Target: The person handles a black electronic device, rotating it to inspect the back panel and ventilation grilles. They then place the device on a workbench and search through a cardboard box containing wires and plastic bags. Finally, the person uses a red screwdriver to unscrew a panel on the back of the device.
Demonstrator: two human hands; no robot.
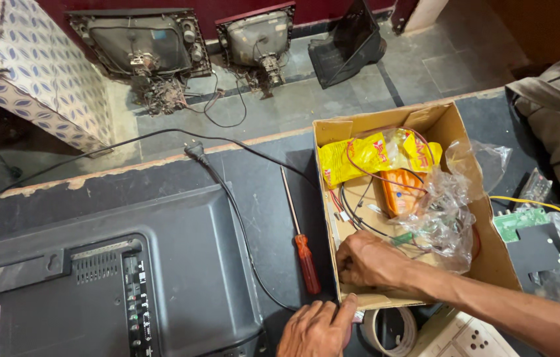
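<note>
Inside the cardboard box (491, 258), near its front wall, the right hand (371, 260) rests knuckles-up with its fingers curled down into the contents; what they grip, if anything, cannot be told, since the fingertips are hidden. Its forearm runs in from the lower right, crossing over the box's near corner. The left hand (316, 328) lies just outside, palm down on the dark tabletop (263, 192), fingers loosely spread, with the index finger touching the front wall of the box at its lower left corner.

The box stands open on the table's right half. It holds yellow packets (349, 158) at the far end, an orange device (402, 192) in the middle, thin red and black wires (359, 208), and crumpled clear plastic bags (448, 218) along its right side. Just left of the box lies a red-handled screwdriver (306, 261), and farther left the black back of a television (128, 277).
</note>
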